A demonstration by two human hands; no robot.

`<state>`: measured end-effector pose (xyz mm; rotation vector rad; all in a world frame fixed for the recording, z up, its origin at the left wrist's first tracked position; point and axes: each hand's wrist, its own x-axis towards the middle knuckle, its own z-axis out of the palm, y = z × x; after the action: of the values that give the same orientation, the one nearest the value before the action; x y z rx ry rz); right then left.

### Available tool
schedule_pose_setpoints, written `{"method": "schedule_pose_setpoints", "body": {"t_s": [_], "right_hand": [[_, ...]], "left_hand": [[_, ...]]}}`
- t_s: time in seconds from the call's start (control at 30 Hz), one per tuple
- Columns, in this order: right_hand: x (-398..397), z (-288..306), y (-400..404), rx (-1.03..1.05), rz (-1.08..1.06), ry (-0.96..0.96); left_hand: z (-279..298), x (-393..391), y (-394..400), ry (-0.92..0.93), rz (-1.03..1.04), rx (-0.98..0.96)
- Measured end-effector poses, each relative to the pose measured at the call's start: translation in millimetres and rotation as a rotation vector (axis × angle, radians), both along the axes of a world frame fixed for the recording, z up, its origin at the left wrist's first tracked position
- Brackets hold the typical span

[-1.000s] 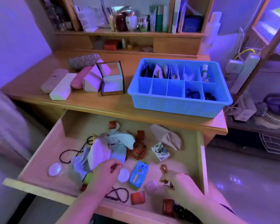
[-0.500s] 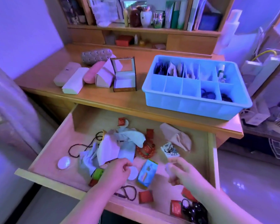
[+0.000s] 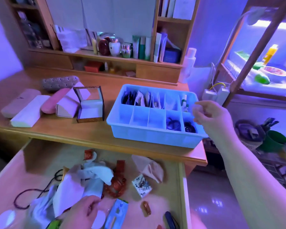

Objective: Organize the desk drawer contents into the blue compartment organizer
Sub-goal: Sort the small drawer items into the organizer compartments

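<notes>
— Where's the organizer?
— The blue organizer (image 3: pixel 155 129) sits on the surface's right side. My right hand (image 3: pixel 211 116) hovers over its right edge, grip pinching something small and pale.
— Your left?
— My left hand (image 3: pixel 84 212) rests in the drawer (image 3: pixel 40 156), fingers curled on white cloth (image 3: pixel 69 194).

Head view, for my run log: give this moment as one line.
right hand: raised at blue organizer right end, small pale item pinched | left hand: low in drawer, on white cloths | phase: dropping off

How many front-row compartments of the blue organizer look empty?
3: the left, second and third of the blue organizer; the two at right hold dark items.
</notes>
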<state>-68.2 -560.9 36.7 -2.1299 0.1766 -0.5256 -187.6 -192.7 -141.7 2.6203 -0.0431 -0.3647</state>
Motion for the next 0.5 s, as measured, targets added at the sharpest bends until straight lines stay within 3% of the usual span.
{"method": "schedule_pose_setpoints", "body": {"t_s": [0.1,0.2,0.33,0.37,0.43,0.5], "right_hand": [[29,-16,10,-0.32,0.054,0.109],[42,-26,24,-0.506,0.111,0.186],[34,-27,37,-0.7,0.248,0.38],[26,-30,39,-0.72,0.24,0.291],[-3,-41,49,-0.731,0.202,-0.075],[-39,-62,66,-0.733,0.301,-0.336]], "left_hand": [[5,3,0,-0.012,-0.055,0.081],[1,0,-2,0.064,0.049,0.001],[-8,-3,-2,0.029,0.131,-0.076],[-10,-4,-2,0.019,0.144,-0.088],[-13,-5,-1,0.012,0.157,-0.103],[-14,-5,1,0.017,0.165,-0.115]]}}
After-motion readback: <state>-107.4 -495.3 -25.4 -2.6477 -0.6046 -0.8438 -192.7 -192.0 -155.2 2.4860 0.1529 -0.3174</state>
